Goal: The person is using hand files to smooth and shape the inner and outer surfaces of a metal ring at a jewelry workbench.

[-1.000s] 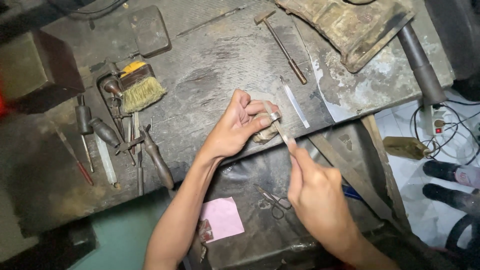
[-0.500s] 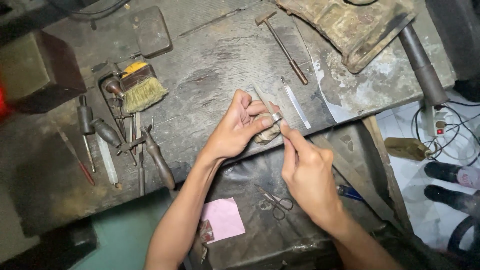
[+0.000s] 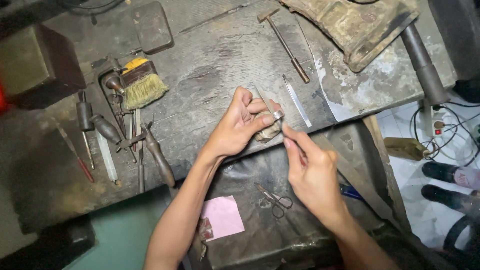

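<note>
My left hand (image 3: pixel 239 125) pinches a small silver ring (image 3: pixel 278 115) against a worn wooden bench peg (image 3: pixel 267 132) at the front edge of the dark workbench (image 3: pixel 215 65). My right hand (image 3: pixel 312 172) grips a thin metal file (image 3: pixel 266 103), whose blade passes through the ring and points up and to the left. The two hands nearly touch at the ring.
A small hammer (image 3: pixel 285 45) and a flat metal strip (image 3: pixel 297 101) lie behind the hands. A yellow-handled brush (image 3: pixel 142 85), files and gravers (image 3: pixel 107 135) lie at left. Scissors (image 3: pixel 275 199) and pink paper (image 3: pixel 222 217) rest on a dark lap tray below. A power strip (image 3: pixel 434 120) lies on the floor at right.
My right hand has pushed forward toward the ring, driving the file up and to the left through it. My left hand has stayed on the peg.
</note>
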